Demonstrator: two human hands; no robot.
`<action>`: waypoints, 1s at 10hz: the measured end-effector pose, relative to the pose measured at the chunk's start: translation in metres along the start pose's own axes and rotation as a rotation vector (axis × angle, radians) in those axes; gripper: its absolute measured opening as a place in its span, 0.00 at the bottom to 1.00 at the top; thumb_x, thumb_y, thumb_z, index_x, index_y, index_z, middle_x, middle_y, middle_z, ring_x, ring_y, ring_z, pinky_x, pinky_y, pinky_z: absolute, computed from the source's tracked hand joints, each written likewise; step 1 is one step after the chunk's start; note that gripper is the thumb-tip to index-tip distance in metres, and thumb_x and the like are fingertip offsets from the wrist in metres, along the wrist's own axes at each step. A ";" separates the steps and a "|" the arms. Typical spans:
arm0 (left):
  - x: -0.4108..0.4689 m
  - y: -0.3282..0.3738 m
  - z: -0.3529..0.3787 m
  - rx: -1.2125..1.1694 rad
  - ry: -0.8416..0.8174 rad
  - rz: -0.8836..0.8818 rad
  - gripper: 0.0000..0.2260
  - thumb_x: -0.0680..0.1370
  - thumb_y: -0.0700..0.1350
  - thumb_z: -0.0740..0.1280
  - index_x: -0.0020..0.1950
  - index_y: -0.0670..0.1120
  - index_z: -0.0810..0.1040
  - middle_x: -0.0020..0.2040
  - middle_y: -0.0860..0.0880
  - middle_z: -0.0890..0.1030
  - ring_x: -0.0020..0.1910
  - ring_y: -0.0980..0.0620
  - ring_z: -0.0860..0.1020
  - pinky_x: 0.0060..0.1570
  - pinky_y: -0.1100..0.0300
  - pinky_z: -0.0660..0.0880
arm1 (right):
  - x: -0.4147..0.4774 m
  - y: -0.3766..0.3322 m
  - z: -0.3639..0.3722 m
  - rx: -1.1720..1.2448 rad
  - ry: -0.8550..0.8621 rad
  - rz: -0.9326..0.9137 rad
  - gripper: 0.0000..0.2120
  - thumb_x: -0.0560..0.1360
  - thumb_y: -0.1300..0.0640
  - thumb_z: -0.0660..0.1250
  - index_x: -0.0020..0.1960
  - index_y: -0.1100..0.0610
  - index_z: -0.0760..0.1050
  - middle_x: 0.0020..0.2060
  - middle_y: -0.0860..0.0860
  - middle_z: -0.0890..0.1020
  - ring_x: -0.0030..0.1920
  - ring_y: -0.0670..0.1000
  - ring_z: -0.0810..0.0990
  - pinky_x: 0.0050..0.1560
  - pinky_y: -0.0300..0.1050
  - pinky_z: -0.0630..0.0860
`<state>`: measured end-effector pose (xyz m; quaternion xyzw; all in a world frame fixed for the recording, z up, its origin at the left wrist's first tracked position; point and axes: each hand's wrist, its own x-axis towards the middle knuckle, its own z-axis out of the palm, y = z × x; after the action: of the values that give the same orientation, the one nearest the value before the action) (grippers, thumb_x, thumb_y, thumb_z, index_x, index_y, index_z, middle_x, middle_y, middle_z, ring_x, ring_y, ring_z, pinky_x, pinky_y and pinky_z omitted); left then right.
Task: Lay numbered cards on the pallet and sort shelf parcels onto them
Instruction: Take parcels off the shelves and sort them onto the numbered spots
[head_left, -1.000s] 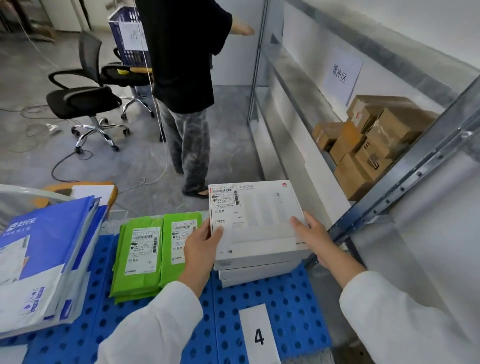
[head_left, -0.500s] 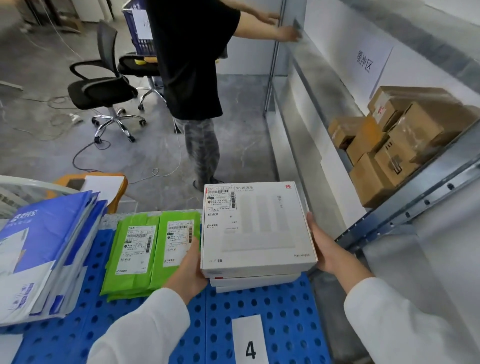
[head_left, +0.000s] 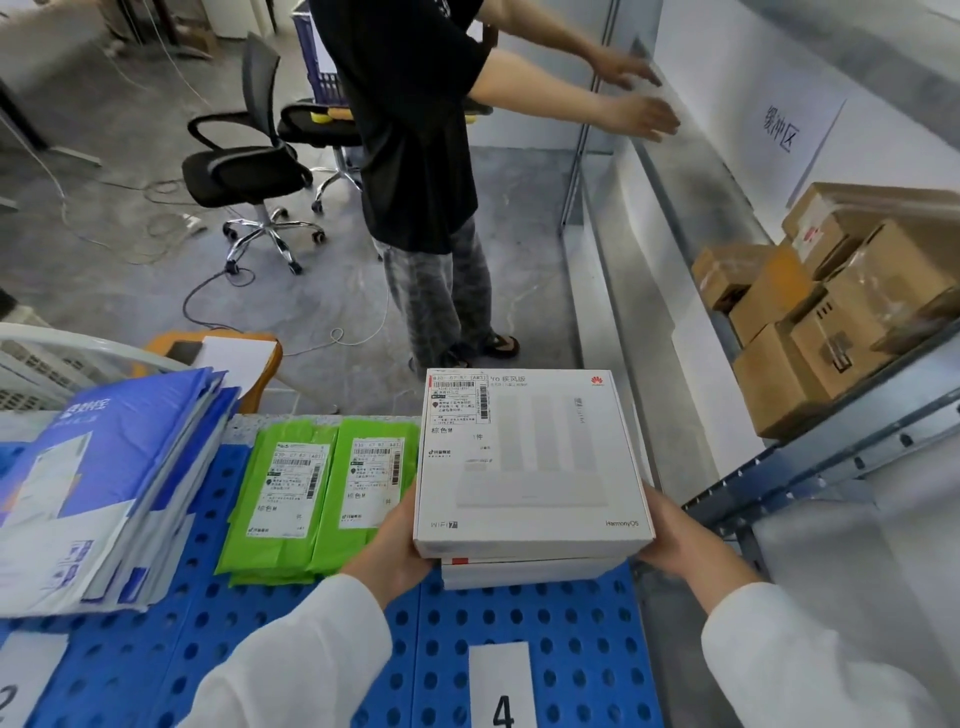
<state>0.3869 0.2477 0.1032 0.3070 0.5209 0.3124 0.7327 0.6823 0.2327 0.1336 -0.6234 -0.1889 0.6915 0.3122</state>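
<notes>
Head view: the white box (head_left: 530, 457) lies flat, label side up, directly over the stack of white boxes (head_left: 524, 571) on the blue pallet (head_left: 571, 623). Its near edge overhangs the stack toward the person, and whether it already rests there I cannot tell. It sits squarely between the two grips. The left grip (head_left: 395, 545) clasps its left near edge and the right grip (head_left: 680, 540) its right near corner, so both grasp the box and neither is nearer. Card 4 (head_left: 501, 686) lies on the pallet just in front of the stack. To my eye the coming move is a short push away and down to square the box with the stack. Green parcels (head_left: 322, 493) lie just left of it.
</notes>
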 end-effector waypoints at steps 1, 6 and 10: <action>0.003 0.014 -0.020 -0.592 -0.031 -0.331 0.23 0.82 0.58 0.55 0.72 0.47 0.70 0.69 0.43 0.74 0.69 0.43 0.71 0.69 0.46 0.67 | 0.002 -0.017 -0.002 -0.267 0.303 0.063 0.25 0.77 0.38 0.60 0.54 0.59 0.79 0.46 0.59 0.85 0.49 0.59 0.82 0.53 0.52 0.78; -0.039 0.100 -0.140 1.470 0.448 0.450 0.20 0.79 0.45 0.62 0.71 0.44 0.67 0.68 0.46 0.71 0.69 0.47 0.67 0.69 0.53 0.63 | -0.022 -0.113 0.231 -1.044 0.203 -0.873 0.22 0.79 0.53 0.62 0.72 0.55 0.66 0.70 0.51 0.70 0.70 0.51 0.68 0.69 0.47 0.65; -0.023 0.050 -0.201 1.694 0.354 0.220 0.29 0.80 0.45 0.61 0.77 0.40 0.53 0.78 0.42 0.55 0.77 0.45 0.52 0.76 0.54 0.53 | 0.053 0.023 0.319 -1.574 0.181 -0.570 0.30 0.79 0.44 0.60 0.73 0.61 0.60 0.71 0.58 0.64 0.71 0.59 0.63 0.69 0.54 0.63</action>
<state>0.1825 0.2860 0.1011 0.7440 0.6516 -0.0679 0.1316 0.3634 0.2922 0.1277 -0.6405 -0.7405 0.1999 -0.0371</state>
